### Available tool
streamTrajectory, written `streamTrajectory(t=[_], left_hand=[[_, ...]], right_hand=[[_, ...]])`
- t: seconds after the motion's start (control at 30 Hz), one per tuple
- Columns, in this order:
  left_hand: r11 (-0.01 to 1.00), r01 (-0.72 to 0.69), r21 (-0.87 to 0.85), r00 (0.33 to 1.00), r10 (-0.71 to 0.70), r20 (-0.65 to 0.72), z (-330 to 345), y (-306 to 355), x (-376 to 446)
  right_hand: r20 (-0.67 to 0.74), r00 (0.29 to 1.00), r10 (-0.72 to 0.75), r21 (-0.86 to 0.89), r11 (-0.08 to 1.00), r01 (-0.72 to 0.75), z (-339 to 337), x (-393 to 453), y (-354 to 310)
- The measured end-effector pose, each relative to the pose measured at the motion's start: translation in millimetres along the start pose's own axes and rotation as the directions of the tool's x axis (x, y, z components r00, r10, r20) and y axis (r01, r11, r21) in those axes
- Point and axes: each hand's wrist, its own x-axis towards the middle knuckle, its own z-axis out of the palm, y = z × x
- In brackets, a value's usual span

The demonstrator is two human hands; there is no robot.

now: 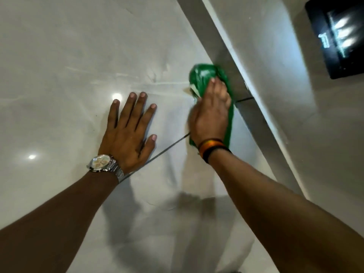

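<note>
A green cloth [204, 74] lies bunched on the glossy pale tiled surface [69, 66], right against a grey skirting strip [222, 46]. My right hand [211, 113] lies on top of the cloth with its fingers laid over it, pressing it to the tile; the hand is blurred. A strip of the cloth runs down along the hand's right side to the wrist. My left hand [131, 129] rests flat on the tile with fingers spread, to the left of the cloth and apart from it. A silver watch [102, 163] is on the left wrist, coloured bands [213, 147] on the right.
A dark grout line [167, 148] runs diagonally between my two hands. Beyond the skirting rises a pale wall [285, 85]. A black glossy box [338, 36] is mounted on the wall at the top right. Light spots reflect on the tile at the left.
</note>
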Motion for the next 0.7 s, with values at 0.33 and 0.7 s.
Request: streamTrajectory(t=[0.33,0.7], left_hand=[[1.0,-0.007,0.001,1.0,0.007,0.023,-1,-3,2],[1.0,0.002,-0.026,1.0,-0.002,0.008,1,-4,1]], right_hand=[[0.012,0.943,-0.333,0.115,0.937,0.33,-3,56,-73],[0.114,0.81,-0.576,0.067,0.818,0.572,1,63,-73]])
